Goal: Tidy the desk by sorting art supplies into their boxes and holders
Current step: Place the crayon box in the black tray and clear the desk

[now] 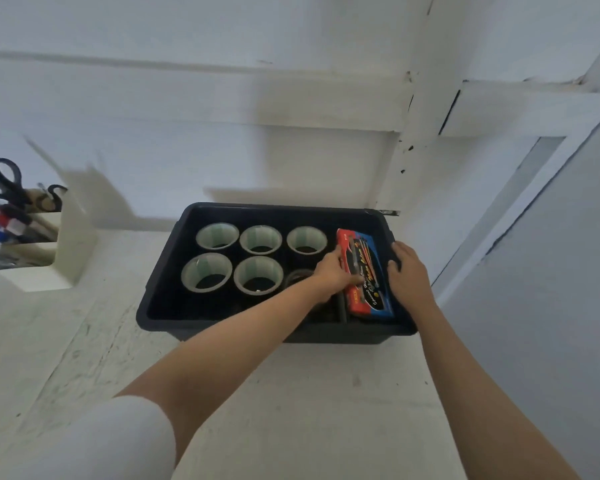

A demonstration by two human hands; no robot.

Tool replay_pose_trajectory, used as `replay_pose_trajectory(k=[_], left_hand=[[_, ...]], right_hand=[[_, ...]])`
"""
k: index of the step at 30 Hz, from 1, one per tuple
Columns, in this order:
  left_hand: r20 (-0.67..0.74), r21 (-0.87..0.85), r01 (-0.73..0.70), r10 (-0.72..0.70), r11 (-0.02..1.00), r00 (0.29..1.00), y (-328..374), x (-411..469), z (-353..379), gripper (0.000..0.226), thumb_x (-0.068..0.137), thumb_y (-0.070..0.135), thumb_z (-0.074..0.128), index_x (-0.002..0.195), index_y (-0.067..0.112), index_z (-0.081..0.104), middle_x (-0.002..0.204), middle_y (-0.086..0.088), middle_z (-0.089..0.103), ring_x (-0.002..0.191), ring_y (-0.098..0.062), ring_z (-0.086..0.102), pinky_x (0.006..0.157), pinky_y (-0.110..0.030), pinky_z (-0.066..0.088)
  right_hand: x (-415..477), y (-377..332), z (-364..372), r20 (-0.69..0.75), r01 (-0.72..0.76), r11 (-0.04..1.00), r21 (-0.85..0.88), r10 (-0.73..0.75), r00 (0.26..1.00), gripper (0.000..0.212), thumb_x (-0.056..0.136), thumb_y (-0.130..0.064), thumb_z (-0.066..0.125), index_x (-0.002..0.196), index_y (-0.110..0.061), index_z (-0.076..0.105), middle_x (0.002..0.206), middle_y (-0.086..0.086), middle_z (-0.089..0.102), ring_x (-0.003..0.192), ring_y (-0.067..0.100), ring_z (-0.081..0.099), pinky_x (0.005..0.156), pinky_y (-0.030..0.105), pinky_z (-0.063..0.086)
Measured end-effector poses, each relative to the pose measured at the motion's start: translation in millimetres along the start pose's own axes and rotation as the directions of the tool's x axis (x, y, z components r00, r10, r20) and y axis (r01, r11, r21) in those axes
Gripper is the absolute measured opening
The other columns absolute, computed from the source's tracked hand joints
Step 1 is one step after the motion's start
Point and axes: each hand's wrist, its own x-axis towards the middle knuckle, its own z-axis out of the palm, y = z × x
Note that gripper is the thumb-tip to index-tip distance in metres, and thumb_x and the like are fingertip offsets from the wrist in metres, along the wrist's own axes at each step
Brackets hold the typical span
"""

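Note:
A black plastic bin (160, 303) stands on the white desk against the wall. Inside it, several rolls of clear tape (217, 236) stand in two rows on the left. A red and blue box of coloured pencils (368, 268) lies in the bin's right end. My left hand (333, 271) holds the box's left edge, fingers on it. My right hand (407, 268) grips the box's right side by the bin's right wall. A dark roll (297, 277) sits partly hidden under my left wrist.
A white desk organiser (66, 244) stands at the left with black-handled scissors (4, 181) and several markers and pens in its slots. The white desk surface (291, 393) spreads in front of the bin. A grey wall panel rises at the right.

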Motion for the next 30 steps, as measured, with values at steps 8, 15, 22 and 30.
replay_pose_trajectory(k=[8,15,22,30], left_hand=[[0.303,0.569,-0.167,-0.016,0.806,0.953,-12.0,-5.8,-6.5,0.132,0.067,0.033,0.083,0.148,0.013,-0.021,0.158,-0.008,-0.005,0.142,-0.028,0.019,0.116,-0.039,0.023],[0.282,0.557,-0.202,0.046,0.805,0.958,-10.4,-13.9,-13.0,0.124,0.068,0.031,0.083,0.15,0.015,-0.009,0.157,-0.009,0.014,0.137,-0.026,0.032,0.112,-0.04,0.032],[0.116,0.453,-0.346,0.33,0.822,0.937,-13.5,-53.4,-19.3,0.074,0.084,0.021,0.07,0.146,0.011,0.03,0.143,-0.008,0.042,0.128,-0.022,0.045,0.107,-0.037,0.038],[-0.263,0.359,-0.471,0.571,0.806,0.777,-57.0,-153.2,-114.7,0.03,0.086,0.0,0.062,0.112,0.013,0.065,0.109,0.004,0.06,0.099,-0.006,0.058,0.083,-0.015,0.05]], right_hand=[[-4.3,-5.0,6.0,-0.008,0.044,0.987,-0.154,-0.045,0.999,0.043,0.094,-0.01,0.048,0.135,-0.001,0.038,0.143,0.009,0.036,0.107,0.025,0.057,0.08,0.034,0.052],[-4.5,-6.5,4.8,-0.017,0.033,0.983,-0.181,-0.037,0.999,0.046,0.095,-0.012,0.048,0.138,-0.002,0.036,0.146,0.008,0.034,0.114,0.024,0.054,0.084,0.032,0.049],[-12.9,-14.6,-0.4,-0.045,0.181,0.903,-0.389,-0.215,0.976,0.032,0.093,-0.013,0.048,0.122,-0.001,0.056,0.128,0.013,0.053,0.115,0.027,0.048,0.091,0.041,0.045],[-50.9,-43.9,5.0,-0.091,0.269,0.955,-0.126,-0.281,0.955,0.015,0.088,-0.001,0.056,0.091,-0.004,0.07,0.097,0.011,0.065,0.094,0.018,0.054,0.078,0.026,0.043]])
